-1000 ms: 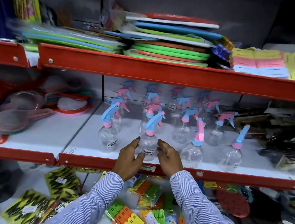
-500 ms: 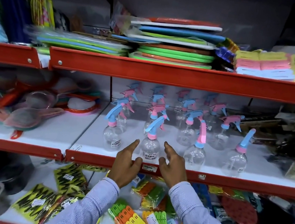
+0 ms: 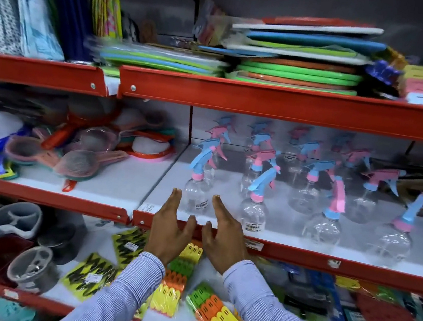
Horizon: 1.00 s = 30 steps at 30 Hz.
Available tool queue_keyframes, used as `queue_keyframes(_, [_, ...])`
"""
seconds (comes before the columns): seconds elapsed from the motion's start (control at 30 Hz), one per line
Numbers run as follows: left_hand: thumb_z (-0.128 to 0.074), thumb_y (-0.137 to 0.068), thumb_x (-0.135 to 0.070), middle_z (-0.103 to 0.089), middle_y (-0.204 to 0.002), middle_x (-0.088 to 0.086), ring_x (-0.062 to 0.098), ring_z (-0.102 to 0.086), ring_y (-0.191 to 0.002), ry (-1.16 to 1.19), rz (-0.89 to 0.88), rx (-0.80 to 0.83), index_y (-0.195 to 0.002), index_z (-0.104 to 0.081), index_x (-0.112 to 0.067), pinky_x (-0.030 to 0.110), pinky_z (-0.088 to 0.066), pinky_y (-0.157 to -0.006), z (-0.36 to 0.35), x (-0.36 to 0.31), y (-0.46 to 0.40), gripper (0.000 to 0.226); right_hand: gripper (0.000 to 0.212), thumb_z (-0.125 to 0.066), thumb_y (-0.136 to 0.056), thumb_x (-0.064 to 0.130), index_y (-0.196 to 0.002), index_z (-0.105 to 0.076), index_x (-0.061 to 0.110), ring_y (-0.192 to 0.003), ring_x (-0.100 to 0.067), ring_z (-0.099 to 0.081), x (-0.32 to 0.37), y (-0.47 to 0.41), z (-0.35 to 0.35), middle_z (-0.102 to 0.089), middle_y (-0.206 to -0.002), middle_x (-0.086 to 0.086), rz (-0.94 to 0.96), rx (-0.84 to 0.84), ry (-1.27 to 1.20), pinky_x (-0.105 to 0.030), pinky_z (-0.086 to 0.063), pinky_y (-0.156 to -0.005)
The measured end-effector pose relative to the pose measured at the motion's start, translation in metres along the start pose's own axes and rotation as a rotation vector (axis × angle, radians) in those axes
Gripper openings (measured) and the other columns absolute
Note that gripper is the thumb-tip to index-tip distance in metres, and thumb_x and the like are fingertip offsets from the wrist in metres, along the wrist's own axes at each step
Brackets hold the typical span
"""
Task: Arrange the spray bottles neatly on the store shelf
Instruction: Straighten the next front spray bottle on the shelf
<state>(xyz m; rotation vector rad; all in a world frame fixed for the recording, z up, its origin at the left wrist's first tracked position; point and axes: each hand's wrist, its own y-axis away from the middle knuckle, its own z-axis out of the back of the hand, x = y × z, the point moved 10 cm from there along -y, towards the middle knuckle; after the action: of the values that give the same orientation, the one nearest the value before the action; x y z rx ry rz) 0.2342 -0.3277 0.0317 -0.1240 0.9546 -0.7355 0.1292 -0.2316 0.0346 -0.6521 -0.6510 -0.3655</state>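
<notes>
Front-left clear plastic spray bottle with a blue trigger and pink collar (image 3: 198, 185) stands between my two open hands, ungripped.

I see it upright near the front edge of the white shelf with the red lip (image 3: 300, 256), at the left end of the front row of like bottles. My left hand (image 3: 168, 231) is just to its left and my right hand (image 3: 223, 238) just to its right, palms facing each other, fingers extended and pointing into the shelf, thumbs curled inward low over the red lip. Neither hand closes on it; I cannot tell whether the fingertips touch its sides. Both striped blue sleeves (image 3: 274, 314) rise from below. The neighbouring clear bottle with a blue trigger (image 3: 255, 208) stands just right of my right hand.
</notes>
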Motion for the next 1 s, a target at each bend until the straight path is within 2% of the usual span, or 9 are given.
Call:
queue_keyframes(0.17, [-0.064,-0.084,-0.02,-0.038,-0.153,0.015,0.027,-0.04,-0.14,0.059,0.026,0.135,-0.148,-0.027,-0.004,0.029,-0.031,-0.112,-0.005,0.027,-0.032,0.075,0.059,-0.05,-0.089,0.016,-0.143,-0.028,0.011,-0.122,-0.028,-0.052,-0.012,-0.04,-0.026,-0.053,-0.136,-0.016,-0.284,-0.047,-0.108,-0.026,-0.039,-0.098])
queue_keyframes(0.3, [-0.062,-0.085,-0.017,-0.04,-0.152,0.014,0.027,-0.041,-0.139,0.115,-0.01,0.218,-0.148,-0.027,-0.005,0.027,-0.032,-0.109,-0.009,0.03,-0.048,0.073,0.057,-0.048,-0.088,0.014,-0.142,-0.031,0.01,-0.121,-0.028,-0.053,-0.02,-0.057,-0.036,-0.055,-0.134,-0.013,-0.411,-0.045,-0.096,-0.023,-0.039,-0.092])
queue_keyframes(0.43, [-0.061,-0.084,-0.015,-0.051,-0.144,0.013,0.028,-0.049,-0.133,0.153,-0.033,0.268,-0.145,-0.034,-0.008,0.032,-0.04,-0.107,-0.012,0.034,-0.056,0.068,0.038,-0.047,-0.08,0.008,-0.115,-0.056,0.019,-0.099,-0.019,-0.062,-0.016,-0.063,-0.039,-0.067,-0.108,-0.001,-0.386,-0.004,-0.084,-0.024,-0.046,-0.083])
queue_keyframes(0.5, [-0.061,-0.083,-0.014,-0.054,-0.141,0.011,0.027,-0.052,-0.129,0.158,-0.04,0.271,-0.143,-0.038,-0.008,0.026,-0.041,-0.102,-0.011,0.036,-0.056,0.064,0.034,-0.048,-0.078,0.008,-0.106,-0.059,0.023,-0.094,-0.02,-0.064,-0.016,-0.061,-0.039,-0.07,-0.103,-0.002,-0.374,-0.007,-0.068,-0.028,-0.05,-0.083])
queue_keyframes(0.6, [-0.06,-0.083,-0.009,-0.062,-0.132,0.008,0.026,-0.058,-0.12,0.178,-0.075,0.269,-0.137,-0.045,-0.012,0.016,-0.036,-0.089,-0.005,0.031,-0.052,0.056,0.036,-0.046,-0.08,0.002,-0.11,-0.06,0.017,-0.095,-0.018,-0.061,-0.01,-0.054,-0.035,-0.068,-0.106,-0.003,-0.348,-0.01,-0.051,-0.02,-0.043,-0.079])
queue_keyframes(0.67, [-0.06,-0.082,-0.009,-0.064,-0.127,0.007,0.024,-0.06,-0.117,0.193,-0.081,0.275,-0.135,-0.048,-0.014,0.016,-0.036,-0.089,-0.002,0.03,-0.047,0.054,0.037,-0.045,-0.082,-0.002,-0.113,-0.059,0.012,-0.096,-0.018,-0.06,-0.005,-0.05,-0.032,-0.066,-0.105,-0.005,-0.333,-0.016,-0.049,-0.016,-0.038,-0.077])
queue_keyframes(0.77, [-0.057,-0.08,-0.013,-0.067,-0.121,0.0,0.021,-0.062,-0.114,0.204,-0.091,0.285,-0.132,-0.05,-0.019,0.015,-0.038,-0.088,0.0,0.031,-0.041,0.053,0.034,-0.046,-0.084,-0.003,-0.116,-0.057,0.005,-0.105,-0.026,-0.061,-0.003,-0.041,-0.03,-0.066,-0.113,-0.014,-0.331,-0.035,-0.059,-0.018,-0.039,-0.082])
queue_keyframes(0.87, [-0.058,-0.082,-0.013,-0.06,-0.133,0.004,0.022,-0.056,-0.124,0.179,-0.058,0.27,-0.138,-0.045,-0.014,0.013,-0.035,-0.092,0.005,0.031,-0.036,0.058,0.034,-0.048,-0.086,0.0,-0.119,-0.054,0.003,-0.111,-0.026,-0.06,-0.005,-0.033,-0.031,-0.064,-0.119,-0.015,-0.349,-0.03,-0.106,-0.019,-0.04,-0.087])
queue_keyframes(1.0, [-0.062,-0.081,-0.016,-0.051,-0.143,0.012,0.027,-0.05,-0.129,0.167,-0.026,0.146,-0.14,-0.043,-0.011,0.038,-0.042,-0.108,0.021,0.032,-0.03,0.061,0.053,-0.05,-0.087,0.008,-0.138,-0.037,0.01,-0.125,-0.025,-0.051,-0.009,-0.034,-0.034,-0.052,-0.138,-0.011,-0.395,0.004,-0.14,-0.03,-0.04,-0.105])
